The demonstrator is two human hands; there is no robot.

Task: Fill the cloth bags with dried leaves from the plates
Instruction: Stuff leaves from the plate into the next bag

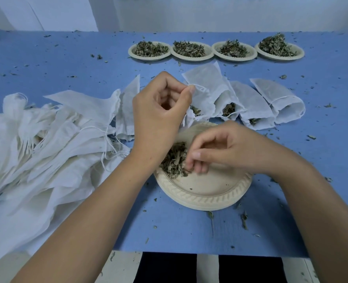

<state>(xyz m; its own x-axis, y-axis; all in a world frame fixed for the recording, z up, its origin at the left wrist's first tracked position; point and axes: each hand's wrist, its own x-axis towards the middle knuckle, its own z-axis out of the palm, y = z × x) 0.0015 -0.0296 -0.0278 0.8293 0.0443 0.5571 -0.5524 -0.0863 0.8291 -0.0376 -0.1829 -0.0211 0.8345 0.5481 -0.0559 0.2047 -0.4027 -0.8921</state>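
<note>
Head view: left hand (159, 111) pinches cloth bag (203, 86); right hand (224, 152) pinches dried leaves (173, 160).

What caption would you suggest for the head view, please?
Left hand pinches a cloth bag; right hand picks dried leaves from the near plate.

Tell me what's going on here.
A person is filling cloth bags. The left hand pinches the edge of a bag, while the fingers of the right hand pick dried leaves from the near plate. To the right lie bags with leaves inside, to the left a pile of bags, and four heaped plates wait at the back.
</note>
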